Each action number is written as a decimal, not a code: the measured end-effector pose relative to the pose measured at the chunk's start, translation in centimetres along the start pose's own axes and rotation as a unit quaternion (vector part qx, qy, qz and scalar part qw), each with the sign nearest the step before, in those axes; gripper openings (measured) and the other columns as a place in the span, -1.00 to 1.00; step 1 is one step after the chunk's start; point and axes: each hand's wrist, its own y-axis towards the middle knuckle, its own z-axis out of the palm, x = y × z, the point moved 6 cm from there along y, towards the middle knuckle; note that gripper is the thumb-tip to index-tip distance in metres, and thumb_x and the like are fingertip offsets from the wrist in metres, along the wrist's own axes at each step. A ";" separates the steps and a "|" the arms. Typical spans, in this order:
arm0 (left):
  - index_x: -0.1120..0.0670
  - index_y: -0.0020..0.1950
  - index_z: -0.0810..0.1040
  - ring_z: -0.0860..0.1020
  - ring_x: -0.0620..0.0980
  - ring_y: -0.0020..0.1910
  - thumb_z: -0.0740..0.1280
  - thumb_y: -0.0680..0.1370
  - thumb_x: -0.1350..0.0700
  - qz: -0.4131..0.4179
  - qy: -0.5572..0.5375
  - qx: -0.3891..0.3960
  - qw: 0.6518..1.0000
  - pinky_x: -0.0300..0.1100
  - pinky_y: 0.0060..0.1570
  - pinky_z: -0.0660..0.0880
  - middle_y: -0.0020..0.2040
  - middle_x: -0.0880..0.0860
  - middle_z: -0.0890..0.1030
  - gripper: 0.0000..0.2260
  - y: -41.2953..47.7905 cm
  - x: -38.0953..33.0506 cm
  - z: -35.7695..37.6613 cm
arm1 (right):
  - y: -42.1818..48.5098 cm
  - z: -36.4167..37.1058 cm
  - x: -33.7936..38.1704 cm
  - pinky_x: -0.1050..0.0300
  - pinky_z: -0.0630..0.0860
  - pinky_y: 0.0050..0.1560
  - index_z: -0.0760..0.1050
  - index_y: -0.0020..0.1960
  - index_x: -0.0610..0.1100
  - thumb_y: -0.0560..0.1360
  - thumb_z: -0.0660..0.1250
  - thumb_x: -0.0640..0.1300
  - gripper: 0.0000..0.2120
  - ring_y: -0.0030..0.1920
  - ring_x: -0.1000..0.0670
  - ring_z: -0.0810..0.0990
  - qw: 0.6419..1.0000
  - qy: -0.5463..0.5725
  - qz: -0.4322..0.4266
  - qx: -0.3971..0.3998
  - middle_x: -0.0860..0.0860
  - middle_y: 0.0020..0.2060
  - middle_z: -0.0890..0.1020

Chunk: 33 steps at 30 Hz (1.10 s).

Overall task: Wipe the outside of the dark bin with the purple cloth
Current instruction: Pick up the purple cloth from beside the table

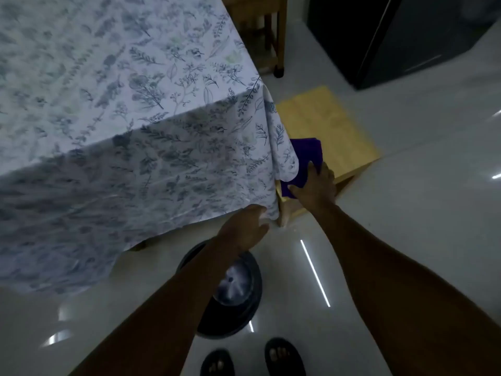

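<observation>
The purple cloth lies on a wooden stool, partly hidden under the hanging corner of the floral tablecloth. My right hand rests on the cloth's near edge, fingers closing on it. My left hand grips the lower hem of the tablecloth at the table corner. The dark round bin stands on the floor below my left forearm, which covers part of it. Its pale inside bottom shows.
The table with the floral cloth fills the left. A wooden chair stands behind the stool. A dark cabinet is at the top right. Glossy pale floor tiles lie all around. My feet in sandals are at the bottom.
</observation>
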 end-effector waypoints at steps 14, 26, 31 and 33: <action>0.15 0.50 0.28 0.31 0.05 0.47 0.24 0.62 0.04 0.003 0.016 0.007 1.000 -0.18 0.40 0.22 0.49 0.12 0.35 -0.53 -0.4 2.7 2.9 | -0.5 1.0 -2.7 -0.02 0.49 0.16 0.31 0.32 -0.12 0.22 0.62 -0.13 -0.23 0.25 -0.18 0.45 0.959 0.267 0.085 -0.042 -0.20 0.33 0.34; 0.14 0.45 0.35 0.39 0.14 0.40 0.21 0.63 0.03 -0.083 0.024 0.118 0.989 0.00 0.35 0.35 0.46 0.13 0.38 -0.58 -8.6 11.3 16.5 | -15.3 10.9 -6.0 -0.11 0.63 0.02 0.42 0.32 -0.02 0.44 0.46 -0.16 -0.51 0.14 -0.11 0.59 0.745 0.641 0.170 0.071 -0.01 0.24 0.53; 0.12 0.45 0.34 0.43 0.12 0.36 0.30 0.55 -0.14 -0.077 0.005 0.146 0.986 -0.07 0.28 0.42 0.41 0.11 0.43 -0.44 -11.0 14.9 23.7 | -19.0 18.7 -6.2 -0.14 0.63 -0.03 0.39 0.40 0.02 0.47 0.43 -0.20 -0.46 0.08 -0.14 0.64 0.729 0.641 0.188 0.148 -0.03 0.19 0.55; 0.11 0.44 0.35 0.46 0.12 0.32 0.31 0.53 -0.19 -0.070 0.026 0.149 0.986 -0.08 0.20 0.44 0.38 0.10 0.46 -0.41 -11.3 16.1 26.2 | -19.6 21.2 -6.0 -0.08 0.64 -0.05 0.42 0.37 0.04 0.46 0.43 -0.20 -0.48 0.09 -0.13 0.64 0.739 0.628 0.178 0.166 -0.02 0.20 0.56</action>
